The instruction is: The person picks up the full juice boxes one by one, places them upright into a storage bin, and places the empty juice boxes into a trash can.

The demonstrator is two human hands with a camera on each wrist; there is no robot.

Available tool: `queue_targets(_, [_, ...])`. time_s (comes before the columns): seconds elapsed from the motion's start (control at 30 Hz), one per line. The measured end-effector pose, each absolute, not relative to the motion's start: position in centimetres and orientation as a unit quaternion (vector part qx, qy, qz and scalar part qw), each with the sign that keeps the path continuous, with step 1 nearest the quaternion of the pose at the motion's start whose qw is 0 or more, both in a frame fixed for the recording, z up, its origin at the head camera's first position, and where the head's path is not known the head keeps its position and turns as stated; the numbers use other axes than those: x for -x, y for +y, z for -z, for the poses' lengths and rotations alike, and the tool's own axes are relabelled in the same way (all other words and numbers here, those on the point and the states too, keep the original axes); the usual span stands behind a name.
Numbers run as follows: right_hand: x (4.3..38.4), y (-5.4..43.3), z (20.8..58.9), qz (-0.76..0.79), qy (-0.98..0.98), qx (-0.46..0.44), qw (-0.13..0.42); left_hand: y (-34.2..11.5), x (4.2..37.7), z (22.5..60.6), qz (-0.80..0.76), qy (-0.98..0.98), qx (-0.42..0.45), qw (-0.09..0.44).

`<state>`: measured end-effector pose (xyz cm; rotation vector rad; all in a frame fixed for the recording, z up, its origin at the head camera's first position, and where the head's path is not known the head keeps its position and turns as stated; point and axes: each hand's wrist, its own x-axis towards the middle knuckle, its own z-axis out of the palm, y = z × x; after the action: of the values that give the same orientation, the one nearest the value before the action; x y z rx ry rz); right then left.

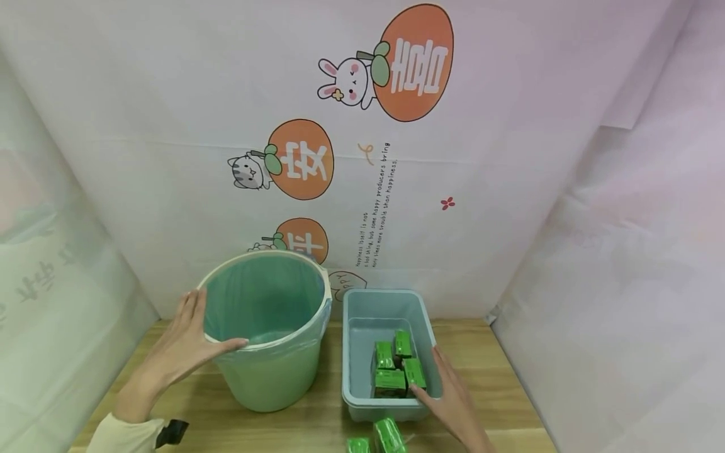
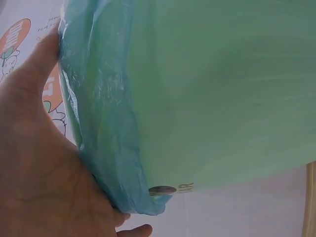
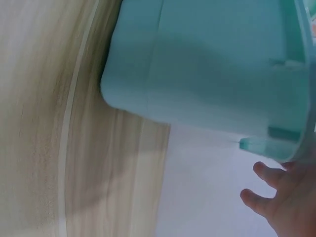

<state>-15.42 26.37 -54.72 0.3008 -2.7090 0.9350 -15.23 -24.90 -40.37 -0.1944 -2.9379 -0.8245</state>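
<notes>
My left hand [image 1: 181,343] rests against the rim of a pale green trash bin [image 1: 266,377], its thumb along the front and its fingers spread at the left side. A thin bluish plastic bag [image 2: 106,108] lines the bin and folds over its rim. At the right front corner of a light blue plastic tub [image 1: 362,308], my right hand [image 1: 453,399] touches the rim with spread fingers. In the right wrist view, two fingers [image 3: 269,175] extend beyond the tub's side. Several small green-wrapped packs [image 1: 389,380] lie in the tub, toward its front right.
Two more green packs [image 1: 389,434] lie on the wooden table [image 1: 481,377] in front of the tub; one is cut off by the frame edge. A white printed cloth [image 1: 481,239] hangs behind the bin and tub, and similar cloth walls stand at both sides.
</notes>
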Motion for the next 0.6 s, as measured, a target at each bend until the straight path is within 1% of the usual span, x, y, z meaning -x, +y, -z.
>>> queue_targets(0.23, [12.7,25.8,54.1,-0.302,-0.924,-0.100,0.212,-24.7,15.1,40.3,0.275,-0.959,0.061,0.036])
queue_targets(0.47, [10.3,24.9,55.3,-0.256,-0.883,-0.113,0.376,-24.2,15.0,40.4,0.281,-0.956,0.065,0.041])
queue_targets(0.53, [9.6,24.6,55.8,-0.242,-0.876,-0.117,0.400,-24.2,15.0,40.5,0.281,-0.956,0.065,0.043])
queue_targets(0.6, [9.0,24.2,56.2,-0.234,-0.875,-0.122,0.406,-24.2,15.1,40.5,0.279,-0.957,0.066,0.046])
